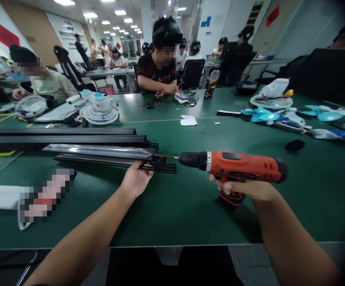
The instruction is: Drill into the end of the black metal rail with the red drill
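Left hand [135, 180] pinches the rail [101, 153] mid-bench, right hand [244, 188] fingers wrapped round the drill [238, 165]. Bit's at the rail end, so I'd guess barely started.

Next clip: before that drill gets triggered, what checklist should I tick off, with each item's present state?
1. Right hand wrapped around the orange drill: ok.
2. Bit pointed at the end of the black rail: ok.
3. Bit tip seated in a screw or hole: cannot tell, too small.
4. Left hand gripping the black rail near that end: ok.
5. Left hand apart from the bit: ok, though close.
6. Black rail lying flat on the green table: ok.
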A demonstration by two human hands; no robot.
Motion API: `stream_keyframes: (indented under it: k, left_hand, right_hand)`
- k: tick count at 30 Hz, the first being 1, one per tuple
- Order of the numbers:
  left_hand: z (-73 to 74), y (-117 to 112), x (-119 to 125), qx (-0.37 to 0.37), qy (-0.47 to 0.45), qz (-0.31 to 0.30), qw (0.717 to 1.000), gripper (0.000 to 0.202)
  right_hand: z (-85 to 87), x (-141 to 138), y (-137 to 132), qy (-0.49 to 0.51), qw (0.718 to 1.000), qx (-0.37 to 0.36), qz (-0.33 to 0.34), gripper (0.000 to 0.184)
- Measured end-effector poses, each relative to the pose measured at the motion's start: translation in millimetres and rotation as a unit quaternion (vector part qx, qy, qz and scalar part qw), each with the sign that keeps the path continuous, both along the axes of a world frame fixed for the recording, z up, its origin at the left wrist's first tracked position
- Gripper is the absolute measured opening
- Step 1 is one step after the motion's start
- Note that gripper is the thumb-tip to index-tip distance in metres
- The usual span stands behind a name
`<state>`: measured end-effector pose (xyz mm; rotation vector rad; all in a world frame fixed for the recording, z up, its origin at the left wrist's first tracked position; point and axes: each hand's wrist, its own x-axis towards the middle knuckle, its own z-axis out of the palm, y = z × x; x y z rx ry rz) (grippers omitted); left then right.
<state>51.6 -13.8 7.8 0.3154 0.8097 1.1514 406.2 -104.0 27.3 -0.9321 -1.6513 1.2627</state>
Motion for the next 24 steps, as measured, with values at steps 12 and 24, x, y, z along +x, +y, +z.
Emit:
stream_keyframes:
  k: [12, 24]
  left_hand:
    - [-1.6, 0.7, -0.8, -0.003, -0.005, 0.001, 1.0, 0.016]
    - [-2.4, 0.1, -1.1, -0.003, 0.001, -0.002, 1.0, 0.017]
  right_hand:
    - [-4.5, 4.8, 0.9, -0.003, 1.0, 0.007, 0.005, 0.022]
    - [0.2, -0.9, -2.0, 0.009, 1.0, -0.012, -0.008, 0.028]
